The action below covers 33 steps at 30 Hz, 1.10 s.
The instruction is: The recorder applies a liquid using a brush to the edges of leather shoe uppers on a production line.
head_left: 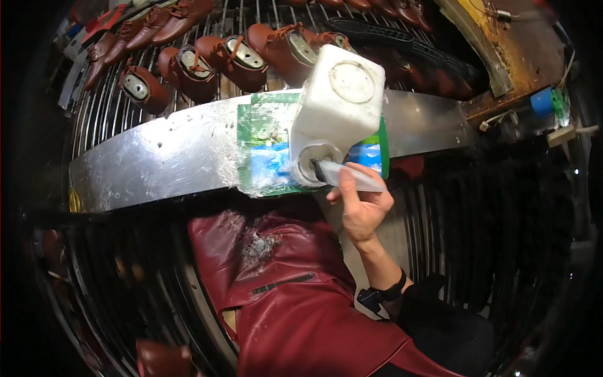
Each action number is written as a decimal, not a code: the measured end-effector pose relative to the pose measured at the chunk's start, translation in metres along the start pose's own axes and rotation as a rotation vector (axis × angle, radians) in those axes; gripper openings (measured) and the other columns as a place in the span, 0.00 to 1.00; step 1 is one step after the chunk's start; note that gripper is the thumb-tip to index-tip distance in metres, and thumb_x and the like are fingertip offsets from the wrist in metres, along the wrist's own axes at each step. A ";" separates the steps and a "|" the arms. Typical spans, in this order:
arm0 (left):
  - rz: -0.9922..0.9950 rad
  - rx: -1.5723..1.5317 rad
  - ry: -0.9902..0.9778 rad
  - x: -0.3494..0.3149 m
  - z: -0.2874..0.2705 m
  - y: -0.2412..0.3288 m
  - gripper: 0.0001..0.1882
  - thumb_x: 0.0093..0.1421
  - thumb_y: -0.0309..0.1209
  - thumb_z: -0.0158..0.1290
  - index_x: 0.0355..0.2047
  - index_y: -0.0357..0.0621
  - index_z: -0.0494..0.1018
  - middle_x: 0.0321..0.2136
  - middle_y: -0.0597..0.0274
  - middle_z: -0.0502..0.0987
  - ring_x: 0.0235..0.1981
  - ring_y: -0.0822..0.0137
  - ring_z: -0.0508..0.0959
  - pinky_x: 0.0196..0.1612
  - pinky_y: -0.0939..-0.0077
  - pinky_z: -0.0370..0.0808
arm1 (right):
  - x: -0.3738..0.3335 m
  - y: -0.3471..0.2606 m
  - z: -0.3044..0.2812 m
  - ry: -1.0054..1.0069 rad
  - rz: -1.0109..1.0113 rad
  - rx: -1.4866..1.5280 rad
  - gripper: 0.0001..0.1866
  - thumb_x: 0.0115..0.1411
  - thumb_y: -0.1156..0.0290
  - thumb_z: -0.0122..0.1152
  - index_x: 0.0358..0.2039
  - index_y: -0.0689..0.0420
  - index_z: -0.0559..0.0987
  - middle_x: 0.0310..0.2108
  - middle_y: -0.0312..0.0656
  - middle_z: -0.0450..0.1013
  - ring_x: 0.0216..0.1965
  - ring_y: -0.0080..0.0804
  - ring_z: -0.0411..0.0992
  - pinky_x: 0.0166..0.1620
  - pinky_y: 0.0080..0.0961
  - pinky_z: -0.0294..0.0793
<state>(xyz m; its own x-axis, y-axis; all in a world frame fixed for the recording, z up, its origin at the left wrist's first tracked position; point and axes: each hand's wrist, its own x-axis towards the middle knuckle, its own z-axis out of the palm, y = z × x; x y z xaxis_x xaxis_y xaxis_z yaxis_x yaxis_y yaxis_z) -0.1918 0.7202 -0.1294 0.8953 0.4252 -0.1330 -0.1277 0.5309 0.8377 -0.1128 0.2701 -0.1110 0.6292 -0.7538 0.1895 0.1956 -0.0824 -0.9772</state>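
My right hand [361,204] grips a small clear plastic bottle [353,176] and presses its tip into the mouth of a white plastic jug [339,103]. The jug is tipped over with its mouth toward me. It rests on a green and blue mat [267,147], smeared with white residue, on a long metal shelf [157,157]. A black band [391,291] circles my right wrist. My left hand is out of sight.
Several brown leather shoes [220,56] on lasts stand on a wire rack behind the shelf, with black soles [377,31] at the back right. A dark red leather apron [295,301] covers my lap. A worn wooden bench [521,56] is at upper right.
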 end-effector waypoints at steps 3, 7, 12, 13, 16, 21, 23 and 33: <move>-0.003 0.023 0.009 0.008 0.011 -0.002 0.35 0.70 0.43 0.51 0.73 0.40 0.61 0.53 0.51 0.79 0.53 0.48 0.80 0.58 0.51 0.78 | 0.010 0.015 -0.004 -0.091 -0.146 -0.317 0.10 0.68 0.74 0.68 0.45 0.67 0.82 0.31 0.42 0.80 0.23 0.22 0.77 0.25 0.20 0.75; 0.045 0.222 -0.353 0.064 -0.002 -0.030 0.38 0.64 0.40 0.61 0.70 0.36 0.64 0.67 0.37 0.67 0.64 0.45 0.74 0.66 0.50 0.74 | -0.002 0.010 0.019 0.002 0.147 -0.040 0.10 0.68 0.74 0.68 0.43 0.69 0.82 0.28 0.41 0.79 0.21 0.23 0.77 0.23 0.21 0.77; 0.685 0.718 -0.584 0.083 0.083 -0.101 0.30 0.66 0.31 0.59 0.66 0.37 0.66 0.62 0.38 0.72 0.61 0.42 0.76 0.65 0.48 0.73 | 0.001 -0.003 0.023 -0.013 0.556 0.419 0.13 0.72 0.64 0.64 0.39 0.63 0.81 0.29 0.47 0.81 0.22 0.31 0.79 0.21 0.27 0.79; 0.794 0.802 -0.639 0.115 0.115 -0.134 0.28 0.66 0.29 0.58 0.65 0.38 0.66 0.62 0.38 0.73 0.61 0.41 0.77 0.65 0.47 0.73 | -0.002 -0.011 0.021 -0.024 0.620 0.485 0.13 0.72 0.65 0.64 0.41 0.64 0.80 0.30 0.48 0.81 0.23 0.33 0.80 0.22 0.29 0.79; 1.125 1.130 -0.817 0.118 0.121 -0.138 0.23 0.68 0.25 0.56 0.62 0.38 0.66 0.60 0.36 0.75 0.59 0.38 0.77 0.63 0.47 0.74 | -0.010 -0.020 0.038 -0.195 0.718 0.591 0.11 0.71 0.69 0.65 0.43 0.65 0.80 0.31 0.49 0.81 0.23 0.34 0.80 0.24 0.27 0.80; 1.162 1.207 -0.842 0.116 0.126 -0.134 0.29 0.67 0.27 0.59 0.64 0.38 0.60 0.62 0.33 0.72 0.59 0.34 0.76 0.61 0.42 0.75 | -0.036 0.000 0.087 -0.564 0.629 0.444 0.09 0.68 0.76 0.68 0.44 0.68 0.81 0.33 0.46 0.82 0.25 0.26 0.80 0.27 0.22 0.78; 1.172 1.172 -0.825 0.114 0.129 -0.134 0.24 0.67 0.23 0.57 0.60 0.38 0.63 0.60 0.34 0.73 0.59 0.38 0.77 0.61 0.47 0.75 | -0.034 0.002 0.100 -0.644 0.489 0.358 0.07 0.67 0.76 0.69 0.41 0.67 0.83 0.31 0.44 0.82 0.25 0.24 0.79 0.26 0.21 0.77; 1.145 1.139 -0.847 0.117 0.127 -0.130 0.19 0.69 0.22 0.52 0.59 0.37 0.66 0.60 0.35 0.74 0.60 0.38 0.77 0.63 0.48 0.73 | 0.027 0.047 0.165 -0.557 0.428 0.248 0.09 0.65 0.71 0.71 0.37 0.66 0.84 0.27 0.42 0.82 0.21 0.24 0.77 0.24 0.22 0.74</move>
<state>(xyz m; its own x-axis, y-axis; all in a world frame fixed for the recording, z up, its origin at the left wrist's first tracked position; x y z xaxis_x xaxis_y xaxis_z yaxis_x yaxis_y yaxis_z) -0.0160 0.6077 -0.1863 0.5826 -0.4581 0.6714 -0.7688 -0.5785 0.2725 0.0381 0.3535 -0.1357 0.9638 -0.2393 -0.1178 -0.0296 0.3431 -0.9388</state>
